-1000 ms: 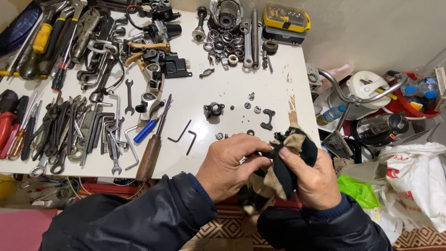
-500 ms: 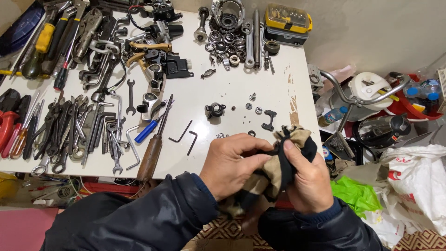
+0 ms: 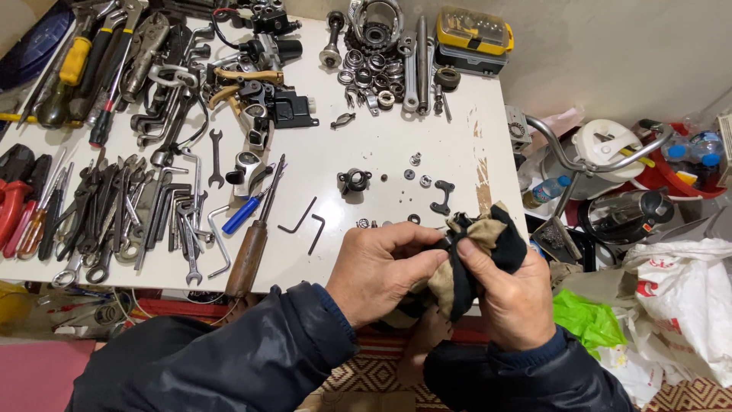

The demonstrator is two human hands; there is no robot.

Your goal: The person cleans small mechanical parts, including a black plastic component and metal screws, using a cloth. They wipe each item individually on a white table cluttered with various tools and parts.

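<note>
My left hand point(image 3: 385, 268) and my right hand point(image 3: 507, 294) are both closed on a dirty tan and black rag point(image 3: 479, 252) at the near edge of a white table point(image 3: 381, 168). The fingertips of both hands meet inside the rag's folds; something small may be wrapped there, but it is hidden. Just beyond the hands lie small black parts point(image 3: 441, 197), washers and nuts point(image 3: 415, 174) and a black clamp piece point(image 3: 354, 181). Two hex keys point(image 3: 303, 223) lie left of the hands.
Wrenches and spanners point(image 3: 152, 214), pliers and screwdrivers point(image 3: 69, 69) cover the table's left half. Bearings and rings point(image 3: 374, 57) and a yellow bit case point(image 3: 473, 34) sit at the back. A wooden-handled tool point(image 3: 248, 255) lies near. Plastic bags point(image 3: 679, 305), a handlebar and bottles crowd the right.
Both hands have kept working the rag, shifting their grip slightly; the rag has bunched up more between the fingers. Nothing on the table moved.
</note>
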